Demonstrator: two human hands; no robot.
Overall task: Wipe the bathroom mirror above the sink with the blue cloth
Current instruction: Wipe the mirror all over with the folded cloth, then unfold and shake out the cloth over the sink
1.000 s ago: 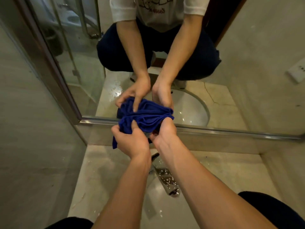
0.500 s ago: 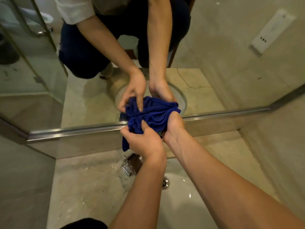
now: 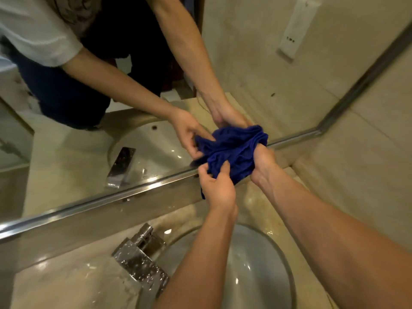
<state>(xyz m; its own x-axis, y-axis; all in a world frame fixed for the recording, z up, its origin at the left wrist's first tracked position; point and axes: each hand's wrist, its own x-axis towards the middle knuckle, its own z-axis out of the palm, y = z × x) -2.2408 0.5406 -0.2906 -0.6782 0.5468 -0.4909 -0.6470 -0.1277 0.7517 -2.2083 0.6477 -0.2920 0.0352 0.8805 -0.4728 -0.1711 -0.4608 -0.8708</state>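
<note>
While both hands, left hand [image 3: 219,188] and right hand [image 3: 264,162], grip the bunched blue cloth [image 3: 231,150] against the mirror [image 3: 256,70] at its bottom edge, most glass above appears unwiped.

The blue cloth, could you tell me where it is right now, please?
In the head view, the blue cloth sits right of centre, bunched between the left hand and right hand, against the mirror's lower edge above the sink.

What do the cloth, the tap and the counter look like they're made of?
Cloth: soft, matte blue fabric, bunched in folds, maybe microfibre. Tap: polished chrome-look metal, mirror glints, wet spots. Counter: glossy beige stone, faintly veined, possibly marble.
</note>
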